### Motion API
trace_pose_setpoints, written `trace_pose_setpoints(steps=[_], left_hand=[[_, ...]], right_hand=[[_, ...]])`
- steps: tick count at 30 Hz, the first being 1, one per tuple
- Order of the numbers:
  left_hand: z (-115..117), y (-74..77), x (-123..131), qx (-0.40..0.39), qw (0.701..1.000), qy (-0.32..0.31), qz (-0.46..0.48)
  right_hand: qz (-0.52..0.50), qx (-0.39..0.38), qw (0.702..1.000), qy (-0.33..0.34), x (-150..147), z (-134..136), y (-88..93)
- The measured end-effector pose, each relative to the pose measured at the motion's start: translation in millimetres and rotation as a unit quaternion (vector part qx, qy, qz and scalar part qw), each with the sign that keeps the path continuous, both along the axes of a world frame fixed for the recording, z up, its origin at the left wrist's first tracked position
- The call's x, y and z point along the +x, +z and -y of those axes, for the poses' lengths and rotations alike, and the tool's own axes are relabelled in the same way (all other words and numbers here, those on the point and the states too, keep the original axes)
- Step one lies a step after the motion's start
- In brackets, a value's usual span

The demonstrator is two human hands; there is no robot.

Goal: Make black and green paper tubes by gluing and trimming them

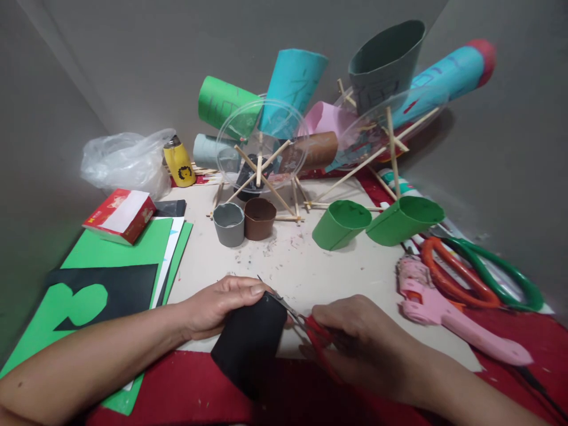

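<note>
My left hand (226, 305) grips a black foam-like tube (251, 343) by its upper end, thumb on top. In my right hand (355, 331) is a pair of scissors (313, 328) with red handles. Their slim metal blades lie at the tube's upper rim, close to my left thumb. Whether the blades are parted is hard to make out. Beyond my hands stand a small grey cup (229, 226) and a brown cup (260, 219), side by side. To their right, two green tubes (341, 225) lean on the pale board.
Behind stand wheel-like models with clear plastic discs (284, 165), wooden sticks and coloured tubes. At right lie a pink glue gun (465, 334) and large scissors with orange and green handles (497, 275). Green sheets (119, 251), a red box (119, 214) and a yellow bottle (179, 163) are left.
</note>
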State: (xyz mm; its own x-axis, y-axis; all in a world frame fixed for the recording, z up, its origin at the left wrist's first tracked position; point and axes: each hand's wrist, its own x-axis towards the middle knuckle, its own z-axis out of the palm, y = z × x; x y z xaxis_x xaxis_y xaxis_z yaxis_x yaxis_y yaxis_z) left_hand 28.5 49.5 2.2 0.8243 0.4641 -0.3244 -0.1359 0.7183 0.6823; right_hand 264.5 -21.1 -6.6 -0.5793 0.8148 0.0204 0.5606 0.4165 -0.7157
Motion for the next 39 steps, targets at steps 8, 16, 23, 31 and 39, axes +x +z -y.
trace_pose_setpoints(steps=[8, 16, 23, 31, 39], left_hand=[[0.8, 1.2, 0.1, 0.007, 1.000, -0.003, -0.019], [-0.3, 2.7, 0.2, 0.008, 1.000, -0.005, -0.028], [-0.9, 2.2, -0.2, -0.003, 1.000, -0.010, -0.009], [-0.9, -1.1, -0.4, 0.004, 1.000, -0.010, -0.016], [-1.1, -1.0, -0.7, 0.004, 1.000, -0.014, -0.009]], right_hand=[[0.016, 0.035, 0.999, 0.006, 4.2, 1.4, -0.6], [0.011, 0.054, 0.998, 0.000, 4.0, 1.4, -5.0], [-0.017, 0.038, 0.999, 0.008, 3.5, 1.2, -4.1], [-0.014, 0.045, 0.999, 0.001, 2.2, -0.3, -3.0], [-0.036, 0.018, 0.999, 0.020, 5.9, 0.9, -6.8]])
